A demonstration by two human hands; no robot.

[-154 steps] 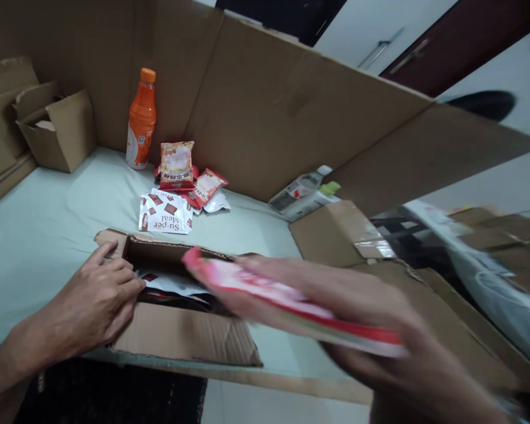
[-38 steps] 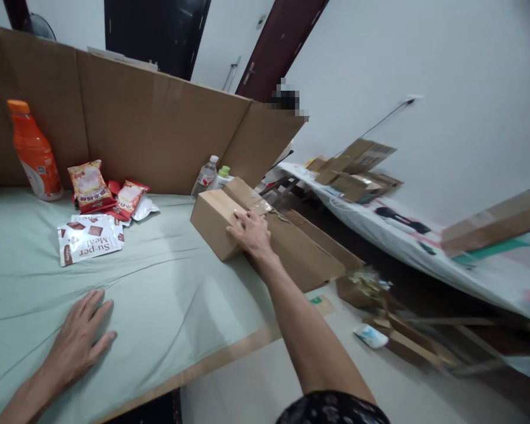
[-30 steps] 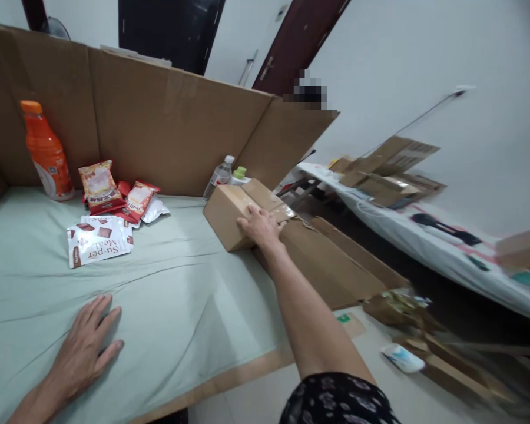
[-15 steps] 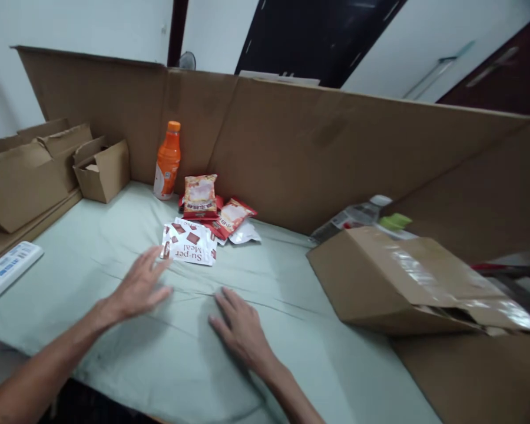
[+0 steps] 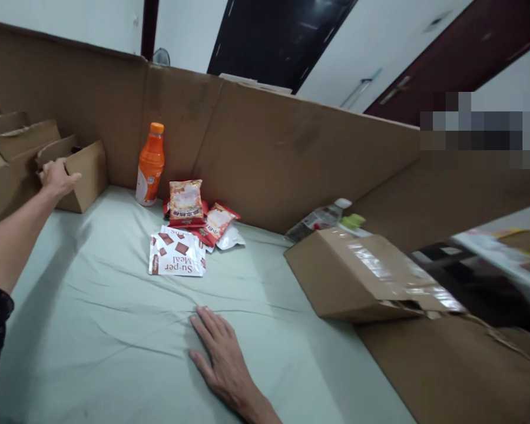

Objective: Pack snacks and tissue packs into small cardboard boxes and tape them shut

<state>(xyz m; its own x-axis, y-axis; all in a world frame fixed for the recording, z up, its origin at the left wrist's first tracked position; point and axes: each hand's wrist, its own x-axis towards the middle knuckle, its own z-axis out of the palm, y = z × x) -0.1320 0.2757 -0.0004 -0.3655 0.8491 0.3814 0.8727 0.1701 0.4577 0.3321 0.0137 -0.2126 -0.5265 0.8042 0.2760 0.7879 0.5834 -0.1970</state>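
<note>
My left hand (image 5: 58, 178) is at the small cardboard box (image 5: 90, 176) at the left, against its near upper edge. Its thumb stands out to the right, apart from the bent fingers, whose tips are partly hidden. Palm down on the pale green cloth (image 5: 128, 318), my right hand (image 5: 223, 356) lies with loosely spread fingers and holds nothing. Ahead of it are a white "Su-per Meal" packet (image 5: 176, 254) and red snack packets (image 5: 186, 203), (image 5: 218, 222) in a small pile. An orange bottle (image 5: 151, 165) stands upright between the box and the packets.
A cardboard wall (image 5: 265, 147) closes off the back. Larger cardboard boxes (image 5: 13, 176) stand at the far left. At the right sits a taped carton (image 5: 335, 277), with a clear bottle (image 5: 320, 221) tilted behind it and a green cap (image 5: 352, 221) nearby.
My left hand has moved away from near the white packet, up and left to the small cardboard box. My right hand stays on the cloth. The view has turned to the right.
</note>
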